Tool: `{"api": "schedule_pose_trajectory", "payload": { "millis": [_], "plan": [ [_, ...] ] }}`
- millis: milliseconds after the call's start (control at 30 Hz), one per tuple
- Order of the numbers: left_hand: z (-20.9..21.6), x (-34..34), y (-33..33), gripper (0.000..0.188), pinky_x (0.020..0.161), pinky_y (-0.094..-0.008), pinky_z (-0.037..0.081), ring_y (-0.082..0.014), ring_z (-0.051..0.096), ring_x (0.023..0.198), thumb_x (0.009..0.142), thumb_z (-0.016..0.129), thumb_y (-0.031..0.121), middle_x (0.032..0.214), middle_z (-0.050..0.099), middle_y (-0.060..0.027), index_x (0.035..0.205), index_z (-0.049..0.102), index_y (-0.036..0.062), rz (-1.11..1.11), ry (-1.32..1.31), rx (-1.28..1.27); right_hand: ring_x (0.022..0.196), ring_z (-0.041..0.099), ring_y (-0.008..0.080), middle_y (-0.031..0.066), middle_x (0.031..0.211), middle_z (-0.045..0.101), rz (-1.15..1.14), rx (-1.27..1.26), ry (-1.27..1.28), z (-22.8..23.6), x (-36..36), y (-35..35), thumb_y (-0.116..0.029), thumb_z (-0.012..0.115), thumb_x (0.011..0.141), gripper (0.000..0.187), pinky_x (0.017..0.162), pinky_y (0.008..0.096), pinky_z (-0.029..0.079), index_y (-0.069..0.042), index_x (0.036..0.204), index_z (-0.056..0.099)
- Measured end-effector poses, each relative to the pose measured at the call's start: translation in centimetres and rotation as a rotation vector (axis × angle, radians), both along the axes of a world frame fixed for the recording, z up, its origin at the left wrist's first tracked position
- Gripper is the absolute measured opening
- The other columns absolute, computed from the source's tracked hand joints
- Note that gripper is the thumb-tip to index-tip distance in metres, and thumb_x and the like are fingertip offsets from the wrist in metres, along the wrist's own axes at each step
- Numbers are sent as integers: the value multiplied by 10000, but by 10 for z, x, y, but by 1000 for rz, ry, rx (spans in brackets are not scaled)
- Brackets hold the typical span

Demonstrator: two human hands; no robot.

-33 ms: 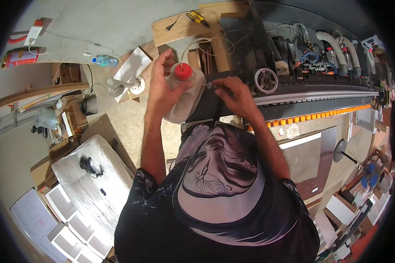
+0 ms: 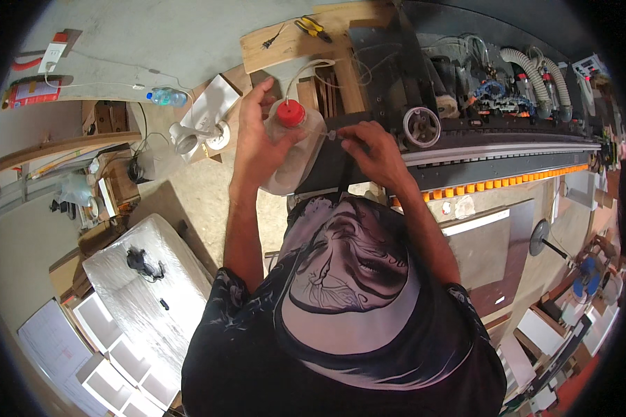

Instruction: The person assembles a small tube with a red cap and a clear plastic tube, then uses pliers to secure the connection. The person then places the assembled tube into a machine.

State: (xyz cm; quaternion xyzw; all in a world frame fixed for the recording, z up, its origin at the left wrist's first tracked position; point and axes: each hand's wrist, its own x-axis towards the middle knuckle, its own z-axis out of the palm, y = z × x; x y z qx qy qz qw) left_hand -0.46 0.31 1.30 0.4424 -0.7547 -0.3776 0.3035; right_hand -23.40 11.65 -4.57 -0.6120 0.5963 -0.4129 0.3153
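A translucent plastic jug [image 2: 293, 165] with a red screw cap [image 2: 291, 113] stands before me, and a clear thin hose [image 2: 292, 76] runs up out of the cap. My left hand [image 2: 259, 139] is around the jug's left side, its thumb across the front below the cap and its fingers up along the side. Just right of the jug, my right hand [image 2: 374, 149] pinches a small clear strip-like piece [image 2: 332, 134] between thumb and fingertips. The strip seems to reach toward the left thumb; its exact kind is too small to tell.
To the right runs a long dark machine with a handwheel [image 2: 421, 128] and a row of orange blocks [image 2: 504, 183]. Yellow-black pliers [image 2: 313, 29] lie on a wooden board [image 2: 264, 52] beyond the jug. A plastic-wrapped stack [image 2: 142, 278] stands at left.
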Motion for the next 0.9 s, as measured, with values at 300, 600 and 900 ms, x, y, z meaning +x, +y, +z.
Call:
{"api": "schedule_pose_trajectory", "payload": {
  "millis": [300,600,900],
  "plan": [
    [16,-13,-3,692,1169,-527,352,-378,388,1510,712,931,202,1616,455,-130,1361,692,187,-280,-292,-485,808,644,348,146,877,678,-131,39,-25,21,18,19,-93,713,945,139,742,440,510,-29,1062,753],
    [-2,-16,-14,424,1173,-547,234,-137,491,1449,763,879,263,1433,629,80,1163,741,245,-542,-248,-483,826,657,350,145,899,681,-358,94,-4,40,35,28,-88,697,965,108,740,424,510,-19,1037,740],
    [-21,-16,-17,230,1128,-556,293,-140,637,1210,731,861,212,1119,727,80,939,765,188,-599,-152,-510,805,654,137,77,848,692,-275,199,-185,26,52,42,-110,560,1090,192,740,323,527,6,1157,697]
  ]
}}
